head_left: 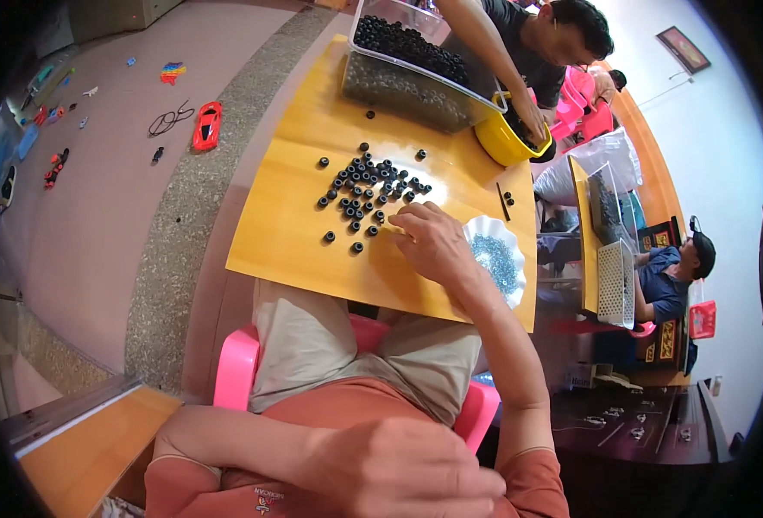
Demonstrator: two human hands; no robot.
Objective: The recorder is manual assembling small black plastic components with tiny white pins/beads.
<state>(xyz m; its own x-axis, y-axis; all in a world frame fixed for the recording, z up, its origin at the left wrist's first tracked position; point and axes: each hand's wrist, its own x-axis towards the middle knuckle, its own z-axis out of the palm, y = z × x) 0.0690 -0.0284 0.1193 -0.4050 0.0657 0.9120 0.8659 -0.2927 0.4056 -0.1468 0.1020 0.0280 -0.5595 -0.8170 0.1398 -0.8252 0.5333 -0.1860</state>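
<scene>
Fingers (406,223) of the right hand (436,248): bent down over the surface (286,233), tips right at the near right edge of the loose black beads (373,180); can't tell if one is pinched. Left hand (416,475): close to the camera in front of the torso, well apart from the beads, fingers loosely curled, blurred; can't tell if it holds anything. Black beads are spread in an uneven patch mid-surface, tightest toward the middle, with a few strays around the edges. White wavy-rimmed dish (483,224) sits just right of the right hand, pale blue beads (494,259) in it. Beyond the dish: a thin dark stick (503,201) lying flat, two black beads beside it. Clear bin (407,95) at the far edge, holding a heap of black beads. Yellow tub (495,142) next to it, at the far right corner; a co-worker's hand (532,125) reaches into it, contents mostly hidden. Wearer is seated on a pink chair (235,367). Floor to the left: red toy car (208,127), dark cord (171,119) beside it. Off right, another person sits by a white perforated basket (616,285).
</scene>
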